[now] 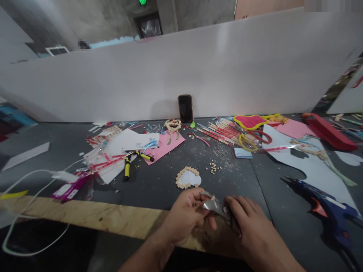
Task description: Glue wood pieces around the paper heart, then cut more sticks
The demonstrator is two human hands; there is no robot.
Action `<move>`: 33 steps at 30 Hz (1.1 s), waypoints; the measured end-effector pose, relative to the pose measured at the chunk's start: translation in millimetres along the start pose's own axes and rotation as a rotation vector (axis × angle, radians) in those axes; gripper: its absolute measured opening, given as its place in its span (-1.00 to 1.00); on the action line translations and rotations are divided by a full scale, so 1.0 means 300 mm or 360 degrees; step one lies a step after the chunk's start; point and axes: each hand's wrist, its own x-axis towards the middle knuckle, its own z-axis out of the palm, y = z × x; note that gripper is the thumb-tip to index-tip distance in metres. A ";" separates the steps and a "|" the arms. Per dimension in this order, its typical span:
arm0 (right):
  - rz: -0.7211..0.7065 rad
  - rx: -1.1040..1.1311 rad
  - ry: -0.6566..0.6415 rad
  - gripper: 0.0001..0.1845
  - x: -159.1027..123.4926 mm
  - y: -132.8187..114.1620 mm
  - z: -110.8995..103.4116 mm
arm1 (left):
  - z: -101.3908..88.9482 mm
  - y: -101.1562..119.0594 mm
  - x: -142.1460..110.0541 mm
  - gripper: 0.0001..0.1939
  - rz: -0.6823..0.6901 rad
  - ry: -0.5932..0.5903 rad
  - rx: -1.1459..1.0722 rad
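Note:
My right hand (249, 221) is wrapped around the handles of metal cutting pliers (215, 206), whose wide jaws point left, apart. A small pale bit (212, 197) shows between the jaws. At the jaws is my left hand (184, 215), its thumb and forefinger pinched together; what they grip is hidden. Just beyond the hands, a white paper heart (189, 177) lies flat, its edge partly lined with small wooden pieces (183, 184); its right side is bare. To its right is a small pile of loose wooden bits (213, 167).
A blue glue gun (326, 211) lies at right. Yellow-black pliers (127, 168) and paper scraps are at left. Several red-and-white wrapped sticks (224, 130) lie behind, near a phone (185, 108) leaning on the white partition (127, 83). A white cable (31, 173) hangs over the left edge.

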 end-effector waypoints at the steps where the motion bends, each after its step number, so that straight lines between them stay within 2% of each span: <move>1: 0.0030 -0.0011 -0.0031 -0.54 0.005 -0.001 0.003 | 0.004 0.000 0.001 -0.82 0.0079 0.0093 0.0089; 5: 0.0125 -0.0088 -0.0047 -0.53 0.017 -0.018 0.006 | 0.022 -0.005 -0.008 -0.90 0.0485 0.0554 0.0760; 7: 0.0149 -0.0096 -0.0014 -0.50 0.013 -0.026 0.006 | 0.029 -0.010 -0.019 -0.88 0.0563 0.0711 0.1004; 9: 0.0145 -0.0089 -0.0001 -0.48 0.005 -0.029 0.005 | 0.033 -0.012 -0.027 -0.87 0.0577 0.0774 0.1061; 11: 0.0118 -0.0083 -0.0017 -0.47 -0.004 -0.026 0.002 | 0.034 -0.009 -0.029 -0.87 0.0565 0.0689 0.0943; 15: 0.0057 -0.0064 -0.0046 -0.41 -0.011 -0.015 -0.011 | 0.023 0.007 -0.019 -0.98 0.0287 0.0260 0.0381; 17: 0.0030 -0.0045 -0.0033 -0.39 -0.011 -0.013 -0.018 | 0.014 0.014 -0.013 -0.87 0.0100 0.0086 0.0175; 20: 0.0003 -0.0031 0.0006 -0.42 -0.013 -0.013 -0.025 | 0.005 0.017 -0.011 -0.71 -0.0058 -0.0029 0.0024; 25: 0.0016 -0.0038 -0.0016 -0.49 -0.007 -0.011 -0.018 | 0.007 0.004 -0.007 -0.73 -0.0012 -0.0019 -0.0067; 30: 0.0113 -0.0056 -0.0170 -0.52 0.011 -0.011 -0.010 | 0.025 0.004 0.003 -0.94 0.0252 0.0387 0.0155; 33: 0.0114 -0.0056 -0.0180 -0.48 0.013 -0.010 -0.015 | 0.030 0.011 0.005 -0.95 0.0247 0.0356 0.0190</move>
